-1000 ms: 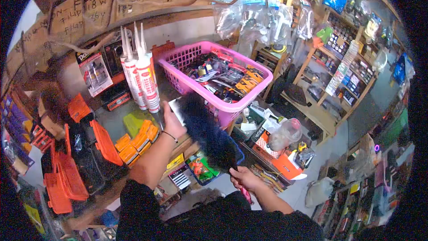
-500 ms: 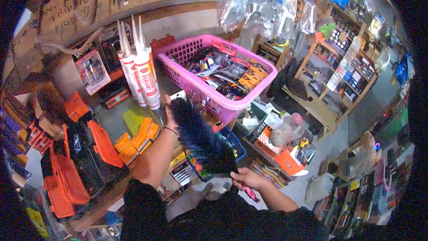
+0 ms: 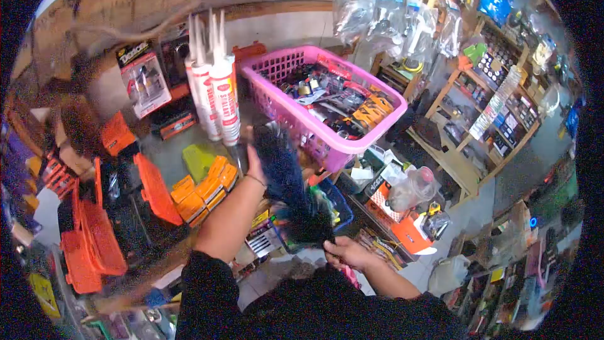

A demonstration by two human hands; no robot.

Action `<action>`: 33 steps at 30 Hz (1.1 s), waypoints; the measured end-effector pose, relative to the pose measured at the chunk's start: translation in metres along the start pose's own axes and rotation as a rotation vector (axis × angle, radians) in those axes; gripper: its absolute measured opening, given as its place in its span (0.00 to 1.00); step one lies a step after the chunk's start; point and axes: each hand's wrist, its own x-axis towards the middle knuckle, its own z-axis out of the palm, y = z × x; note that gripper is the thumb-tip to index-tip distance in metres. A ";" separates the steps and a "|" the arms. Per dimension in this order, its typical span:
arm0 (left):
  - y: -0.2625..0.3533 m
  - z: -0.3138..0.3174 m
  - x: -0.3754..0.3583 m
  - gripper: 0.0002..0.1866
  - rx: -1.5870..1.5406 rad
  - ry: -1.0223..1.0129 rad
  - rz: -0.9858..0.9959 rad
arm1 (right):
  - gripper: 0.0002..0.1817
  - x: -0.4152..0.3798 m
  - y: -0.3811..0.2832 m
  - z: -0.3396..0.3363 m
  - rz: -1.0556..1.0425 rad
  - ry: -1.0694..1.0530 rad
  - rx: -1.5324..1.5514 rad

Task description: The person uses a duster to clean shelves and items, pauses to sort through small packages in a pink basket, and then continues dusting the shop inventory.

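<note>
Between my two hands is a long dark blue-black item [image 3: 284,173], slanted from upper left to lower right. Motion blurs its surface, so its kind cannot be made out. My right hand [image 3: 348,253] pinches its lower end between thumb and fingers. At the upper left edge my left hand [image 3: 254,165] lies against it, the fingers mostly hidden behind it. A pink plastic basket [image 3: 352,145] full of packaged goods stands just beyond. Left of the basket, several white sealant tubes [image 3: 220,97] stand upright, close to my left hand.
Orange-and-black tool cases [image 3: 94,233] lie open at the left. Small orange boxes [image 3: 204,189] sit beside a yellow-green item [image 3: 198,160]. A blue crate [image 3: 343,208] is below the basket. Plastic-bagged goods [image 3: 390,22] hang at the back; wooden shelves [image 3: 491,101] stand right.
The view has shifted, so the basket, tubes and boxes appear further right. The dark item stays between both hands, its upper end with my left hand slightly further right in view.
</note>
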 end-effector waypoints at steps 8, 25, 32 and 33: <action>-0.002 0.005 -0.002 0.37 0.029 -0.037 -0.061 | 0.17 0.003 0.006 0.004 -0.027 -0.090 -0.028; 0.000 0.005 -0.004 0.36 0.135 0.208 -0.018 | 0.21 0.007 -0.008 -0.013 -0.013 -0.056 0.012; -0.003 0.009 -0.011 0.36 0.107 0.237 -0.103 | 0.18 -0.001 0.010 -0.009 0.011 -0.147 0.234; -0.003 0.017 0.001 0.39 0.086 0.274 0.030 | 0.18 0.001 0.006 -0.011 0.004 -0.147 0.226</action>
